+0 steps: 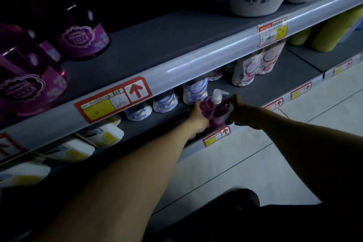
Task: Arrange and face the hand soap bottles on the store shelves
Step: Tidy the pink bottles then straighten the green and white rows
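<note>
Arms outstretched, left hand [198, 117] and right hand [237, 111] gripping bottle [215, 112]

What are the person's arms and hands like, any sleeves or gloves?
The left forearm and right forearm are bare to the frame's edge: no sleeves, gloves or watch show. The left hand and right hand carry no visible rings in dim light.

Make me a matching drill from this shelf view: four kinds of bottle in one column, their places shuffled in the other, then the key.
1 pump bottle
2 blue-patterned bottles
3 lemon-label bottles
4 green bottles

A lower shelf, far left
B lower shelf, far right
C between left hand and right hand
D just behind the left hand

Pairs: 1-C, 2-D, 3-A, 4-B
</note>
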The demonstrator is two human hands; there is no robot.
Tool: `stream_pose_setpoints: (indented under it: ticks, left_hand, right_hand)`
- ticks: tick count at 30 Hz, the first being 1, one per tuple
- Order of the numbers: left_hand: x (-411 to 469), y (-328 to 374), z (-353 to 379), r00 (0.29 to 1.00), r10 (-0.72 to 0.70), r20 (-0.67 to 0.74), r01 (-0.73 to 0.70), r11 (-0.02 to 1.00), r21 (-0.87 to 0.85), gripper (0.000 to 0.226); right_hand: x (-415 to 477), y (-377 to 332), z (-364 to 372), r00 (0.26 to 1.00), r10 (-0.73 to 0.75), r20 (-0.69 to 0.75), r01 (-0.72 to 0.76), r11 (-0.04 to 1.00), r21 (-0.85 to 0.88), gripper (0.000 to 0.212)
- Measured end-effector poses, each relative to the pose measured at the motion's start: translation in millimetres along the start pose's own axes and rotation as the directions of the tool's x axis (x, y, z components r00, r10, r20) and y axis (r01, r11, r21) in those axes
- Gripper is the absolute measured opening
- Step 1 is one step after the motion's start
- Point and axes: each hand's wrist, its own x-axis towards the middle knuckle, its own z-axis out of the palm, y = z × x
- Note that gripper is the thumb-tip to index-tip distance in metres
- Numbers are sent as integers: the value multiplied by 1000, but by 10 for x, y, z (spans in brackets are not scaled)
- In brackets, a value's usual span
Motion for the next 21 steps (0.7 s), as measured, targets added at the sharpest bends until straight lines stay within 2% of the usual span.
stream_pose_setpoints:
  ticks: [2, 4, 6, 8, 10, 13, 15, 18, 21]
  left_hand:
    - [-59, -48, -24, 998, -10, -67, 5, 997, -76, 69]
    - [-123, -137, -64, 989, -14, -148, 0, 995, -96, 68]
    - [-222, -236, -105, 974, -1, -226, -9, 999, -45, 60]
    - [-358, -317, -198, 945, 3, -327, 2, 1000, 16, 50]
    - [-533, -444, -317, 929, 57, -366, -22, 995, 100, 59]
    - [-912, -548, -511, 922, 143, -360, -107, 987, 118, 73]
    - [-1162, -593, -642, 921, 171, -349, -125, 981, 150, 76]
    - [-1529, -603, -856, 910, 236, -340, -188, 967, 169, 77]
    - [-1896, -540, -1021, 835, 388, -389, -345, 921, 179, 69]
  right_hand:
    - [42, -16, 77, 997, -44, -64, 41, 998, -51, 67]
    - [41, -39, 194, 983, -126, -135, 98, 975, -198, 61]
    - [-6, -76, 346, 952, -248, -179, 183, 931, -315, 48]
    - [-82, -131, 504, 931, -316, -182, 237, 904, -357, 41]
    - [-165, -184, 631, 917, -361, -171, 267, 872, -411, 46]
    - [-339, -271, 672, 902, -423, -82, 329, 800, -502, 55]
    - [-505, -402, 628, 893, -449, 17, 382, 739, -556, 51]
    - [-874, -759, 471, 857, -486, 172, 457, 561, -691, 44]
    - [-1324, -1084, 314, 777, -555, 297, 540, 346, -767, 46]
